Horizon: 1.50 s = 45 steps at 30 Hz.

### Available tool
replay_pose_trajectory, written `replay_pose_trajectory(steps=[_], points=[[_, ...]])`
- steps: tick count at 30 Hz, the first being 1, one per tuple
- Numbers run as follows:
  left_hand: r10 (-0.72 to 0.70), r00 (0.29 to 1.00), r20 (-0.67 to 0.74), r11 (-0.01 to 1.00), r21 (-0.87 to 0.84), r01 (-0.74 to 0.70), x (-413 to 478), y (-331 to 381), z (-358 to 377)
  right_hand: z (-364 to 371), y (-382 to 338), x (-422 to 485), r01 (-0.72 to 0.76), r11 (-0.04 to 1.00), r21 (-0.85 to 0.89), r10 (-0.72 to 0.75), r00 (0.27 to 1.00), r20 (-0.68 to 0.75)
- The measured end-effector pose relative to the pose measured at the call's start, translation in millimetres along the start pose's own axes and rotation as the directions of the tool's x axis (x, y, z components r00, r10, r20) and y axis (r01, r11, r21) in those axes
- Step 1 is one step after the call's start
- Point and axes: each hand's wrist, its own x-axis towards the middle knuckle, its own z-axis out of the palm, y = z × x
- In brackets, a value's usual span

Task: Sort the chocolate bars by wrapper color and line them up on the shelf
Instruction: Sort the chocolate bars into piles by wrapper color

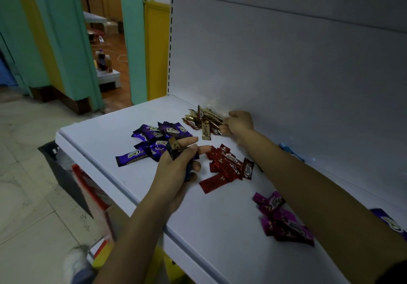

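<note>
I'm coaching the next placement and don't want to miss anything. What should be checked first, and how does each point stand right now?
1. Left hand grips a handful of bars to sort: ok.
2. Right hand at the gold pile, free of any bar: cannot tell.
3. The gold pile, purple pile, red pile and magenta pile lie apart: ok.
4. Bars lined up in rows: not ok, all loose heaps.
5. No strays: not ok, a blue bar lies behind the right forearm and a purple bar at the right edge, away from its pile.
</note>
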Motion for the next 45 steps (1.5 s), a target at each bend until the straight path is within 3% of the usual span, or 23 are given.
replay_pose_trajectory(steps=[4, 7, 10, 12, 13, 15, 19, 22, 25, 29, 33, 37, 45], points=[[-0.007, 1.0, -0.007, 1.0, 0.021, 0.007, -2, 2, 2, -7, -1, -30, 0.181, 0.982, -0.058, -0.179, 0.983, 0.04], [0.013, 0.999, 0.051, 0.995, 0.099, -0.018, -7, 4, 3, -9, -9, -78, 0.235, 0.972, 0.009, -0.227, 0.926, 0.301], [0.032, 0.992, 0.125, 0.989, 0.136, -0.049, -11, 5, 4, -9, -18, -119, 0.221, 0.973, 0.073, -0.216, 0.738, 0.64], [0.044, 0.987, 0.157, 0.985, 0.156, -0.069, -12, 5, 4, -9, -23, -132, 0.393, 0.92, 0.007, -0.275, 0.631, 0.725], [0.053, 0.984, 0.169, 0.983, 0.164, -0.081, -12, 5, 3, -9, -24, -133, 0.45, 0.893, -0.006, -0.306, 0.618, 0.724], [0.06, 0.983, 0.175, 0.979, 0.182, -0.092, -12, 5, 2, -8, -25, -133, 0.438, 0.899, 0.024, -0.336, 0.653, 0.679], [0.031, 0.986, 0.162, 0.986, 0.155, -0.056, -13, 5, 4, -8, -22, -128, 0.199, 0.97, 0.143, -0.245, 0.781, 0.575], [0.01, 0.991, 0.136, 0.995, 0.092, -0.023, -11, 5, 5, -6, -19, -125, 0.175, 0.964, 0.202, -0.253, 0.838, 0.483], [0.015, 0.994, 0.107, 0.997, 0.08, -0.023, -11, 4, 5, -2, -17, -123, 0.181, 0.955, 0.236, -0.27, 0.861, 0.432], [0.023, 0.999, 0.039, 0.995, 0.099, -0.027, -11, 5, 6, 0, -14, -119, 0.084, 0.942, 0.326, -0.222, 0.883, 0.415], [0.025, 1.0, 0.003, 0.996, 0.089, -0.025, -10, 5, 4, 4, -12, -104, -0.109, 0.864, 0.491, -0.057, 0.949, 0.311], [0.019, 0.999, -0.039, 0.999, 0.042, -0.017, -9, 4, 3, 6, -20, -76, -0.184, 0.779, 0.599, 0.107, 0.981, 0.163], [0.058, 0.998, -0.015, 0.994, 0.095, -0.056, -11, 3, 2, 6, -26, -41, -0.211, 0.811, 0.546, 0.182, 0.977, 0.107]])
